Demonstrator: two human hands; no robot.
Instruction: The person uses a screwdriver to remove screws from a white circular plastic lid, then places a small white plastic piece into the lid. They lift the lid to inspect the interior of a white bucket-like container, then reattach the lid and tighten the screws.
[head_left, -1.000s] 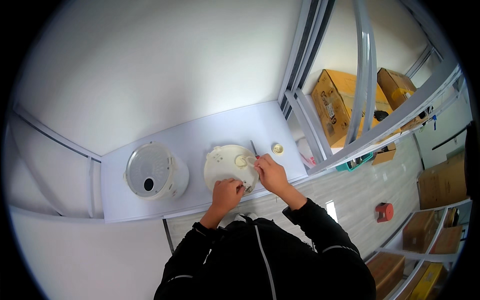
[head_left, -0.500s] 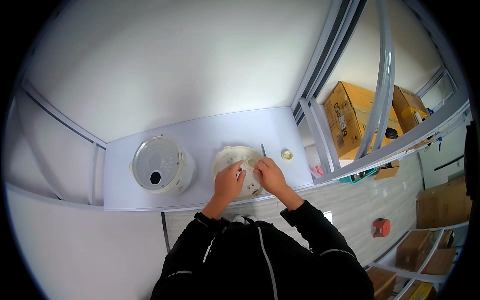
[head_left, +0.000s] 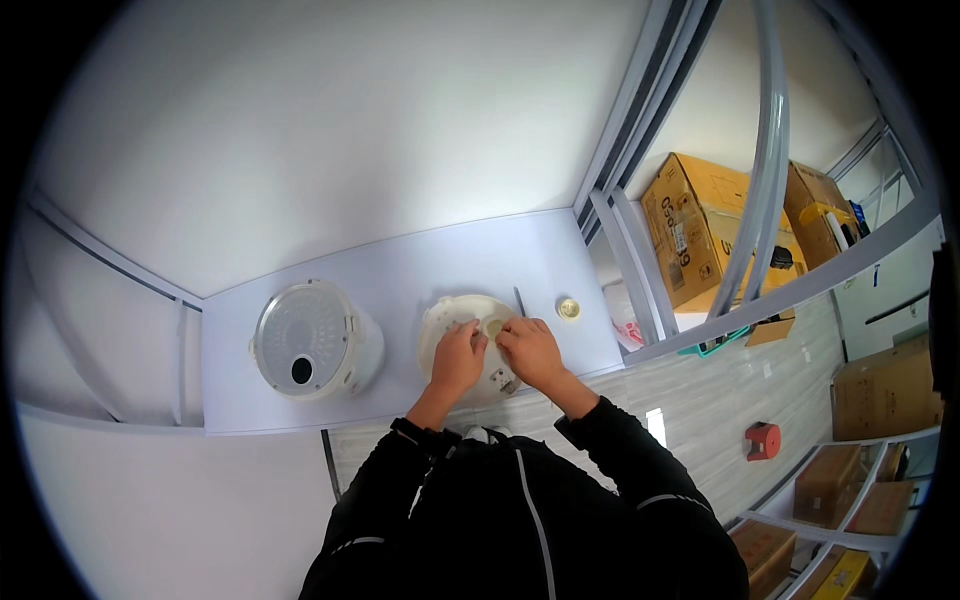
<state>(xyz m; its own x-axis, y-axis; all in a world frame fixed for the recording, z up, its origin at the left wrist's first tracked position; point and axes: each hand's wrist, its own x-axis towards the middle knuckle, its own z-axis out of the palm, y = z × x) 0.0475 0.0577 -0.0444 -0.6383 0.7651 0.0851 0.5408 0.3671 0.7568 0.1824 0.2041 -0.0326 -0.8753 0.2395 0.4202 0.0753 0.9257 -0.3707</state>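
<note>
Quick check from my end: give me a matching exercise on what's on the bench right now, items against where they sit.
Items:
1. white pot
2. round lid
3. brass ring
4. thin tool

Places:
A. under both hands
B. far right of the bench, by itself
C. left of the lid, standing apart
D. between lid and ring

Pairs: 1-C, 2-A, 3-B, 4-D

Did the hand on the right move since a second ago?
Yes. The right hand has slid left onto the round white lid, away from the small gold ring, and now meets the left hand.
</note>
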